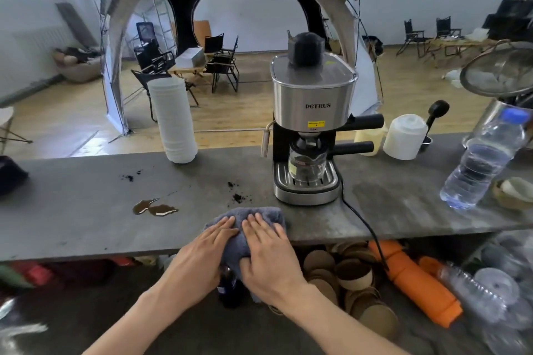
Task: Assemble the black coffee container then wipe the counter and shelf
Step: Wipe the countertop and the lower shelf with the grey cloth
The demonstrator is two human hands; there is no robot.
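Left hand and right hand are pressing flat, fingers straight, side by side on the grey cloth lying at the counter front edge; coffee machine is standing just behind, coffee puddle to the left.

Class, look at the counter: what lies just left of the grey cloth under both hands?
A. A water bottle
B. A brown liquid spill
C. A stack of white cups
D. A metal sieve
B: the brown spill sits on the counter left of the cloth.
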